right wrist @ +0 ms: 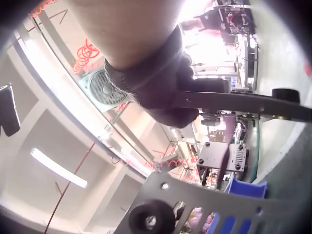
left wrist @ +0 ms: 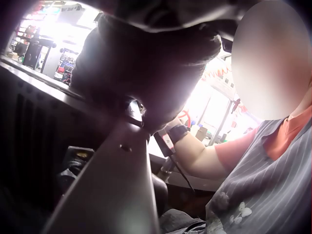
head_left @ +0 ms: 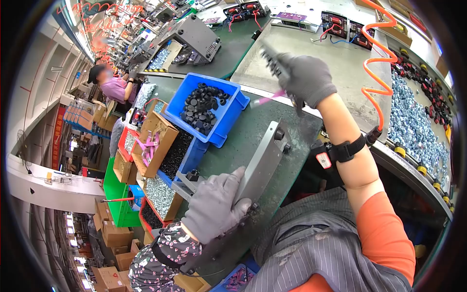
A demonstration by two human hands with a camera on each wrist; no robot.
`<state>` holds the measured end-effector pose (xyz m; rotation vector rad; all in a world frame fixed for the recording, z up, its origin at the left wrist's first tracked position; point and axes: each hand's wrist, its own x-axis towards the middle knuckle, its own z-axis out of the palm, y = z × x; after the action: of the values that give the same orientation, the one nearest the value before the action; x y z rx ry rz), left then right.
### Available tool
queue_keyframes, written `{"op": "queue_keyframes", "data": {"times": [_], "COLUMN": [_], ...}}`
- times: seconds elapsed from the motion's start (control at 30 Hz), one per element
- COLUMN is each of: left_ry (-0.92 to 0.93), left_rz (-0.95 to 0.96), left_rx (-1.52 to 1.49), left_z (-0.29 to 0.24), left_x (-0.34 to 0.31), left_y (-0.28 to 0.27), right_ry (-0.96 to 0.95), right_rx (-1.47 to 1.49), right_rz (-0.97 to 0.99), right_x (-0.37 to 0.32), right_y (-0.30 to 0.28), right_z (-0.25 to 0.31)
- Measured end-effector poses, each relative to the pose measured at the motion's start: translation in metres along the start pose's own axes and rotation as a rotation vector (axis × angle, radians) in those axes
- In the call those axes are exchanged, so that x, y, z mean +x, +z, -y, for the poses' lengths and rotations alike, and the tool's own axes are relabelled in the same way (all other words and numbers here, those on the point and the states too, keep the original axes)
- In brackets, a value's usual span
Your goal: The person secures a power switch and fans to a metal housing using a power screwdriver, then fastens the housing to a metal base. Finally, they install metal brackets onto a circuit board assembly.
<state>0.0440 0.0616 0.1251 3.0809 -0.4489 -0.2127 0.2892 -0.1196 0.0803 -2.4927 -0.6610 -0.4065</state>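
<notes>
My left hand (head_left: 211,207), in a grey glove, grips a grey metal casing (head_left: 262,158) that stands tilted on the green bench. Black rubber feet (head_left: 279,132) show at the casing's far end; in the right wrist view the casing (right wrist: 187,192) has vent slots. My gloved right hand (head_left: 309,78) is raised beyond it, holding a dark metal panel (head_left: 275,62) with black parts along its side. A pink strip (head_left: 268,99) hangs below that hand. In the left wrist view the glove (left wrist: 141,68) is dark above the casing's edge (left wrist: 112,180).
A blue bin (head_left: 233,109) of black caps stands left of the casing, near cardboard boxes (head_left: 163,134) holding pink strips and small screws. An orange coiled hose (head_left: 377,73) hangs at the right, by a tray of shiny hardware (head_left: 413,117). Another person (head_left: 116,87) sits farther along the line.
</notes>
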Motion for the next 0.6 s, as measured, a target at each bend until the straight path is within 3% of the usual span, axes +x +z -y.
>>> {"op": "queue_keyframes", "data": {"times": [0.1, 0.23, 0.3, 0.33, 0.37, 0.43, 0.5, 0.6], "left_ry": [-0.034, -0.113, -0.143, -0.148, -0.149, -0.151, -0.138, -0.129], "left_rz": [-0.046, -0.020, 0.012, 0.012, 0.011, 0.008, -0.013, -0.061], "left_rx": [-0.096, -0.257, -0.263, -0.269, -0.256, -0.245, -0.265, -0.294], "left_z": [-0.001, 0.000, 0.000, -0.001, -0.001, -0.002, -0.003, -0.002], "left_x": [0.002, -0.001, 0.000, 0.000, 0.000, 0.001, 0.003, 0.001], "left_y": [0.015, 0.022, 0.020, 0.020, 0.020, 0.018, 0.016, 0.018], "right_ry": [-0.199, -0.243, -0.499, -0.367, -0.371, 0.008, -0.055, 0.010], "right_rx": [0.068, 0.163, 0.427, 0.482, 0.482, 0.920, 1.019, 1.219], "right_rz": [0.151, 0.298, -0.083, -0.008, -0.002, 0.511, 0.531, 0.620], "right_x": [-0.009, -0.013, -0.006, -0.008, -0.008, -0.006, -0.005, -0.016], "right_y": [0.009, 0.022, 0.045, 0.047, 0.045, 0.038, 0.045, 0.043], "right_z": [0.014, 0.021, 0.008, 0.009, 0.008, 0.004, -0.001, 0.004]}}
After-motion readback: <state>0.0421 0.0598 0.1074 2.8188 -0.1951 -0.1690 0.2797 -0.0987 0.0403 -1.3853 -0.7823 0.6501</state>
